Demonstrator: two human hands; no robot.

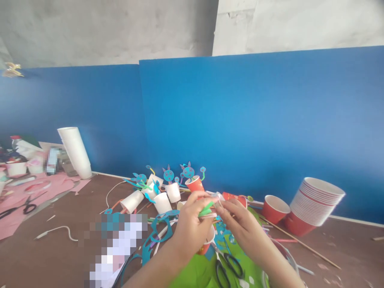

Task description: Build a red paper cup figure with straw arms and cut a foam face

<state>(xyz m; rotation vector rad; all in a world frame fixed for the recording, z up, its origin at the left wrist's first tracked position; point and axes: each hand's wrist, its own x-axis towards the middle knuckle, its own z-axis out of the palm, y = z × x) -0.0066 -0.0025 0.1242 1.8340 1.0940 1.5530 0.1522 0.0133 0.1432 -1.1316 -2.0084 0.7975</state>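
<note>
My left hand [193, 220] is closed around a slim bright green piece [206, 209] and a pale stick-like piece beneath it; their exact kind is hard to make out. My right hand [240, 220] meets it at the fingertips, pinching a small clear, shiny bit [218, 197] that looks like tape. Partly hidden below my left hand is a red-and-white paper cup [204, 249]. Black-handled scissors [228, 267] lie under my hands on green paper [192, 274]. Behind the hands stand paper cups with blue cut-out animal faces [168, 175].
A stack of red-and-white cups [315, 204] and a single red cup [276, 208] stand at the right, near a thin wooden stick [312, 252]. At the left are a leaning white cup stack [75, 154], pink paper [60, 184] and more scissors [28, 208]. A blue partition [258, 128] closes off the back.
</note>
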